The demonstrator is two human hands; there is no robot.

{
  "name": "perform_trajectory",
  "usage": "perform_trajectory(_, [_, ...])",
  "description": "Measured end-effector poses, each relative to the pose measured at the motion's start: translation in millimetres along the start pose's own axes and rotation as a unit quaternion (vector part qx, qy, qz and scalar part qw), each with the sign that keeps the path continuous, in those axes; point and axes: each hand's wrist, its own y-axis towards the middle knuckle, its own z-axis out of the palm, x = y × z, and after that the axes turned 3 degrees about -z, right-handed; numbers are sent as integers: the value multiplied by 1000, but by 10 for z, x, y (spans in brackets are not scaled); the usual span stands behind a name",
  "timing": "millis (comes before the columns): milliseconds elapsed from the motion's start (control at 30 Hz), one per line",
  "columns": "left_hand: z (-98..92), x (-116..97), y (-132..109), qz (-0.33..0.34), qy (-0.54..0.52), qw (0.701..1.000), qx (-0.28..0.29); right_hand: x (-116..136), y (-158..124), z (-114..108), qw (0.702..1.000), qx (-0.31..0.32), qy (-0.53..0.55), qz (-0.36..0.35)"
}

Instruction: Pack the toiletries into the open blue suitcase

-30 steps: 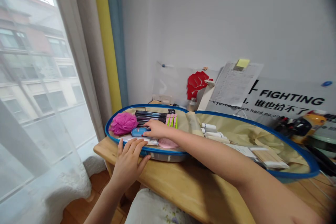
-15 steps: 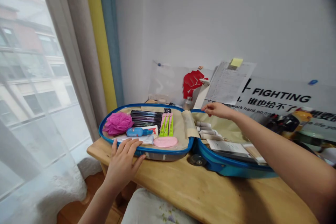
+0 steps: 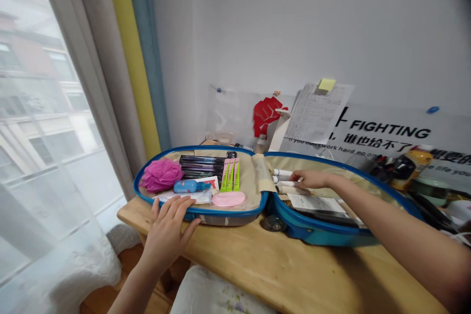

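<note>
A blue-rimmed suitcase (image 3: 230, 213) lies spread out in two halves on a wooden table. My left hand (image 3: 171, 223) rests on the front rim of its left half, fingers spread. Inside that half are a pink bath puff (image 3: 162, 175), a blue bottle (image 3: 188, 186), dark slim packs (image 3: 201, 167), green-and-pink sachets (image 3: 231, 174) and a pink oval soap box (image 3: 228, 199). In the right half, my right hand (image 3: 309, 179) has its fingers closed at the end of a white marker-like tube (image 3: 282, 181); several similar tubes lie there. A booklet (image 3: 314, 203) sits in front of them.
The suitcase's wheel (image 3: 273, 223) touches the wooden table (image 3: 279, 260) near its front. Behind stand a small clear bottle (image 3: 261, 143) and a white stand (image 3: 279, 130). An orange-labelled bottle (image 3: 415, 164) is at the right, a curtain (image 3: 134, 54) at the left.
My right hand has come down from above the back rim of the right half to the white tubes. My left hand stays on the rim. The view has shifted slightly.
</note>
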Motion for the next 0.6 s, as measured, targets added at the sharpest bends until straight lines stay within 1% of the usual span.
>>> perform_trajectory(133, [2,8,-1,-3,-4,1000,0,-4,-6,-40,1000,3,7,-13])
perform_trajectory(233, [3,2,-1,-3,-7,1000,-2,-10,-60,-54,1000,-4,0,-10])
perform_trajectory(433, [-6,-9,1,-3,-6,1000,1,-51,-210,28,999,19,-26,20])
perform_trajectory(600, [-11,-6,1,-8,-10,1000,2,-77,-262,84,999,32,-19,35])
